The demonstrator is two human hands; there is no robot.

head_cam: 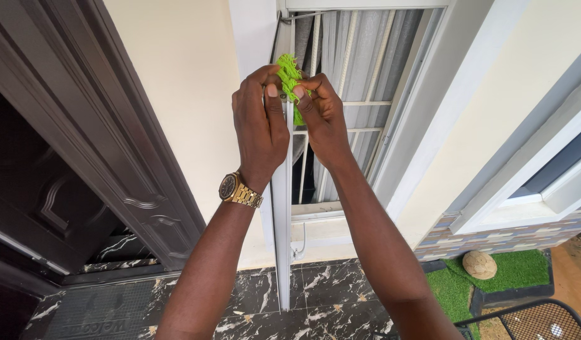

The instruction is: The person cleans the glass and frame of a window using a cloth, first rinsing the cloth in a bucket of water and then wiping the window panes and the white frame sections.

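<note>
Both my hands are raised against the edge of an open white window frame (281, 208). My left hand (260, 129) and my right hand (322, 113) pinch a bright green fuzzy cloth (288, 72) between their fingertips, pressed on the frame's edge. A gold wristwatch (238, 190) sits on my left wrist. Behind the cloth are white window bars (372, 102) and a grey curtain (350, 56).
A dark panelled door (45, 182) stands at the left with a dark doormat (95, 315) below. Black marble floor tiles (328, 302) lie underneath. At the lower right are a green grass mat (523, 267), a round stone (479, 264) and a black mesh chair edge (542, 321).
</note>
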